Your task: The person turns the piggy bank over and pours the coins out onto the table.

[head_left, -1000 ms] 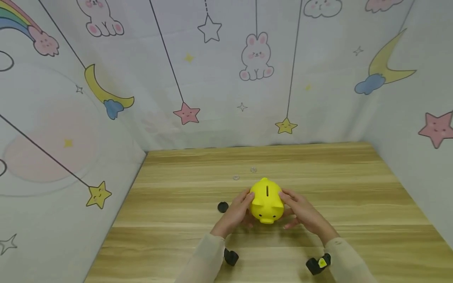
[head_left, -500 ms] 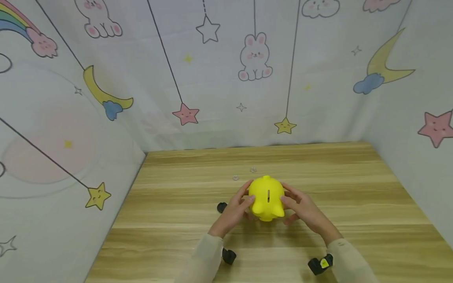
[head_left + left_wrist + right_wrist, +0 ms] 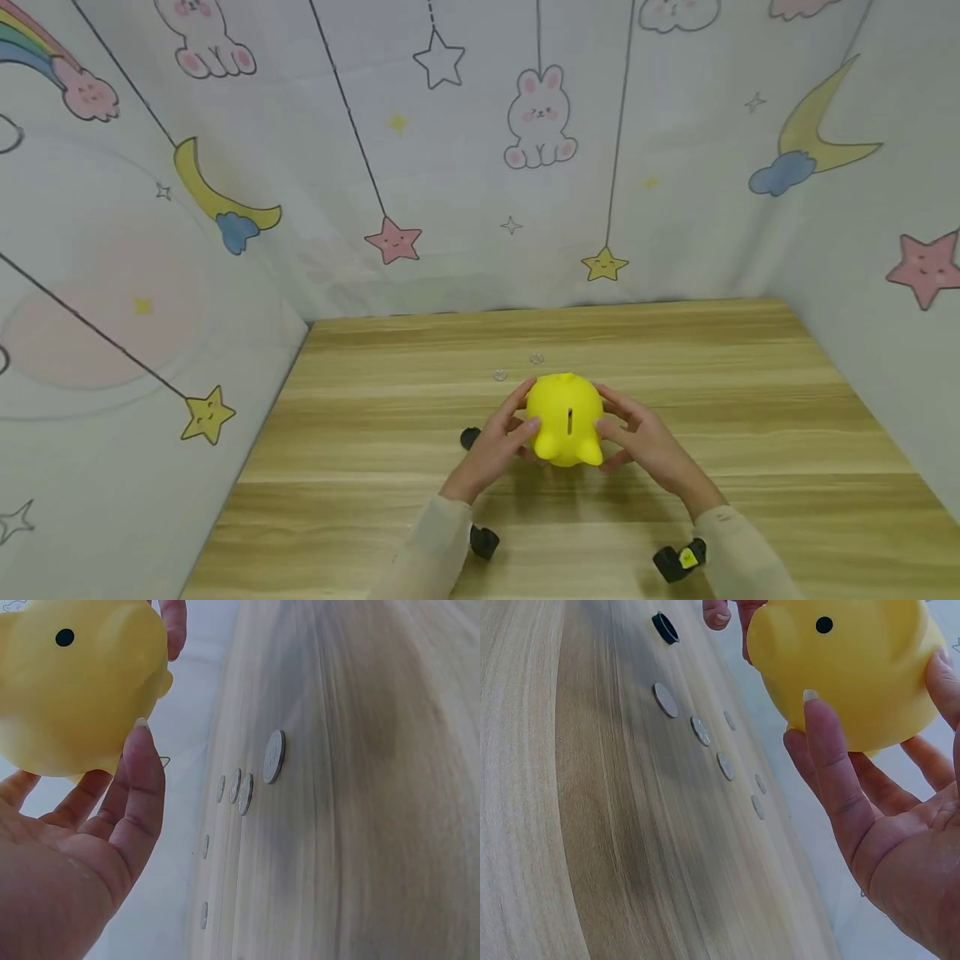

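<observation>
A yellow piggy bank (image 3: 564,400) is held up over the table between both hands, its coin slot turned up toward the head camera and its snout tipped down. My left hand (image 3: 495,442) grips its left side, thumb near the ear and fingers curled beneath. On the other side my right hand (image 3: 647,443) grips it the same way. Below it, several silver coins (image 3: 274,757) lie on the table in the left wrist view; the right wrist view also shows coins (image 3: 665,700) there. The bank hides most of them from the head camera.
A round black cap (image 3: 470,438) lies on the wooden table (image 3: 337,500) beside my left hand. Two small clear-looking discs (image 3: 500,375) lie beyond the bank. Printed white cloth (image 3: 465,192) encloses the table at the back and sides.
The piggy bank has been tipped snout-down, so its eyes no longer show in the head view and its slot sits lower. Both hands have kept their grip.
</observation>
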`<action>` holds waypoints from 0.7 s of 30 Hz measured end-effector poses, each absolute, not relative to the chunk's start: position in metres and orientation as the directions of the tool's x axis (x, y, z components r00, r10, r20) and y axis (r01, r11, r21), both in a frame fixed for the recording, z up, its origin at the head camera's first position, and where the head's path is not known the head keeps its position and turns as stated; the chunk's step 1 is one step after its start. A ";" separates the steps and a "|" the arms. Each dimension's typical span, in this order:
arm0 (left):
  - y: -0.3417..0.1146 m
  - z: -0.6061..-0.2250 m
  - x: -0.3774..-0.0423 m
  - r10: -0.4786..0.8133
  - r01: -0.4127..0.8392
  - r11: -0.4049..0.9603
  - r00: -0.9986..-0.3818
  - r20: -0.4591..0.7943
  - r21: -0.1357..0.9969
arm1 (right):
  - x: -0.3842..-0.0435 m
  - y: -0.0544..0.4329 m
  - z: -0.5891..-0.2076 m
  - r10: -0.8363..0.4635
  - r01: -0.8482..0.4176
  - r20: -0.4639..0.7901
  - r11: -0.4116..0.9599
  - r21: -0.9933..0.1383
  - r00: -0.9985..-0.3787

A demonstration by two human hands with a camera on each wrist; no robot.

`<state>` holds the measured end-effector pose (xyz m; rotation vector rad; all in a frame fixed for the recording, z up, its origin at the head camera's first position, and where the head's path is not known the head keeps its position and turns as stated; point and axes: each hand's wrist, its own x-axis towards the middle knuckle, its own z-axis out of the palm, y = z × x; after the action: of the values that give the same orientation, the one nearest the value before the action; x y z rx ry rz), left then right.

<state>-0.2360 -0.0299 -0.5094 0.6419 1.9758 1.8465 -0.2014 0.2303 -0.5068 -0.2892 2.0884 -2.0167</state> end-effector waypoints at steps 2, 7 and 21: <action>-0.030 -0.510 -0.235 0.554 0.081 0.039 -0.831 0.046 0.996 | -0.201 0.231 -0.507 -0.295 0.012 -0.022 0.035 -0.999 -0.955; -0.031 -0.515 -0.235 0.549 0.062 0.063 -0.836 0.017 0.996 | -0.198 0.230 -0.507 -0.285 0.038 -0.054 0.060 -0.997 -0.957; -0.019 -0.510 -0.227 0.393 -0.303 0.402 -0.795 -0.462 0.864 | -0.196 0.213 -0.505 -0.259 0.504 -0.541 0.198 -0.840 -0.800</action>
<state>-0.2275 -0.0185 -0.5103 0.0761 2.0358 1.4360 -0.1964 0.2130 -0.5046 0.2283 1.8853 -1.6612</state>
